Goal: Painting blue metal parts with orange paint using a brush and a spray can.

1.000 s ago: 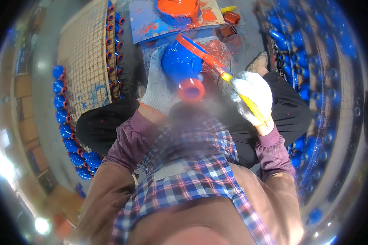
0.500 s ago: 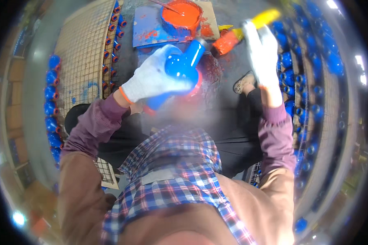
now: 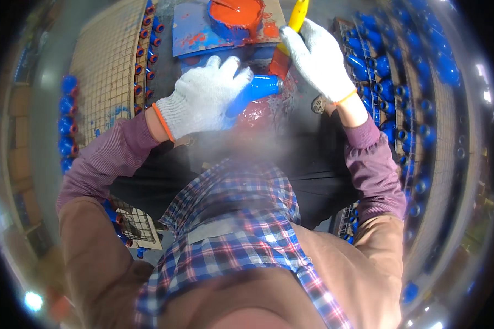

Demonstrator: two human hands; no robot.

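My left hand (image 3: 206, 96), in a white knit glove, grips a glossy blue bottle-shaped metal fitting (image 3: 262, 88). The fitting lies tilted sideways, and its bare threaded end points right. My palm and fingers hide most of its body. In my white-gloved right hand (image 3: 319, 60) is a paintbrush with a yellow handle (image 3: 298, 17). Its bristles (image 3: 279, 64) are coated red and hang just above the fitting's threaded end; whether they touch it I cannot tell. Ahead stands a paint tub (image 3: 230, 34) of orange-red paint on a paint-stained board (image 3: 192, 41).
Blue fittings with red ends line the mesh rack (image 3: 107, 66) on my left. More blue fittings (image 3: 384, 88) stand in rows on racks at my right. Red paint stains the floor (image 3: 258, 115) beneath my hands. A shoe (image 3: 318, 104) shows beyond my right knee.
The brush has swung from the right toward the fitting, its bristles now pointing down. My left hand has turned the fitting so its threaded end faces right instead of away.
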